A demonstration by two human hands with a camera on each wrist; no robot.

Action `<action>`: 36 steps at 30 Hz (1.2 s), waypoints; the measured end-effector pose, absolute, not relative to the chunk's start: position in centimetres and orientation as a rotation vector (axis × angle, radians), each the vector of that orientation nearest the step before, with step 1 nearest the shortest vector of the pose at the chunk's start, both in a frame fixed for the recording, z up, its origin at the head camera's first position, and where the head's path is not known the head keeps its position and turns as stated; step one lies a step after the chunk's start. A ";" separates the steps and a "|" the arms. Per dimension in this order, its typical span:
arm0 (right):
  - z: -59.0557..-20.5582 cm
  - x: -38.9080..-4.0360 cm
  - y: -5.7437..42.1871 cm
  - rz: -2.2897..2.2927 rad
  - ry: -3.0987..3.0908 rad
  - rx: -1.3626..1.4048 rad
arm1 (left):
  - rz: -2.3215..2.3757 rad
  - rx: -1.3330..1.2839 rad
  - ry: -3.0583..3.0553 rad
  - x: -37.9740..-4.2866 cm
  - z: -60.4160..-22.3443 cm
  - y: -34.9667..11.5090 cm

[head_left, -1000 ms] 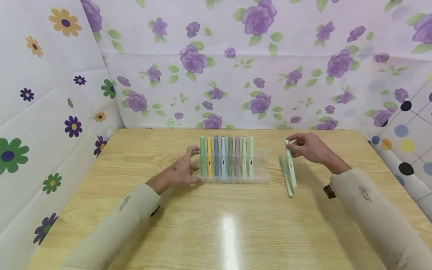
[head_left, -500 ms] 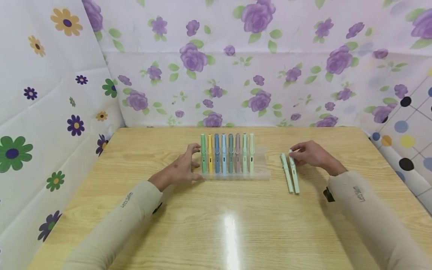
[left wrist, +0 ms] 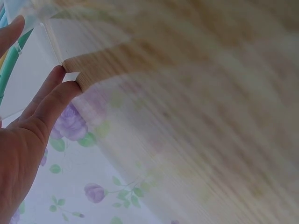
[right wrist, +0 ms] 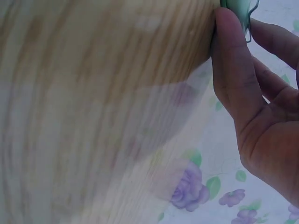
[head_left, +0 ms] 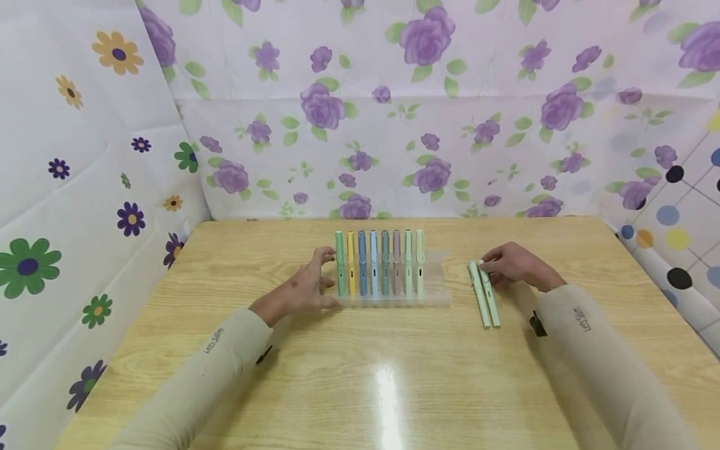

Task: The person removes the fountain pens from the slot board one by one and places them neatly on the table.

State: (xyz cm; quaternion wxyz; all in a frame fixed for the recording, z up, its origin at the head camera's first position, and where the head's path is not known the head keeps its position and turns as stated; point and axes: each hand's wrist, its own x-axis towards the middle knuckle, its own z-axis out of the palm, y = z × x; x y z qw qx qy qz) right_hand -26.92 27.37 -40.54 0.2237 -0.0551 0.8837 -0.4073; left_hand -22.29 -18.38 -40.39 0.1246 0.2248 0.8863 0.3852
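A clear pen stand holds several capped pens upright in a row, from a green pen at the left to a pale yellow-green pen. My left hand holds the stand's left end, thumb at the front lip and fingers farther back. Two fingertips touch its clear edge in the left wrist view. To the right of the stand, two pale green pens lie side by side. My right hand pinches the clip end of the right-hand pen; the other pale green pen lies just left of it.
The wooden table runs back to a flowered cloth. Another flowered cloth stands along the left side, and a dotted cloth along the right. The stand's right end has bare room beside the last pen.
My right hand has lowered the tilted pale green pen to the table and drawn it close beside the other one. My left hand stays at the stand.
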 end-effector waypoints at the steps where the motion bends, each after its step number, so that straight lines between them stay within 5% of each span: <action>1: -40.5 -26.9 27.4 -1.123 2.438 -0.148 | 1.122 0.654 2.585 -22.3 -40.4 -18.4; 36: -40.5 -26.5 27.0 -1.144 2.449 -0.133 | 1.107 0.648 2.588 -22.3 -40.4 -18.2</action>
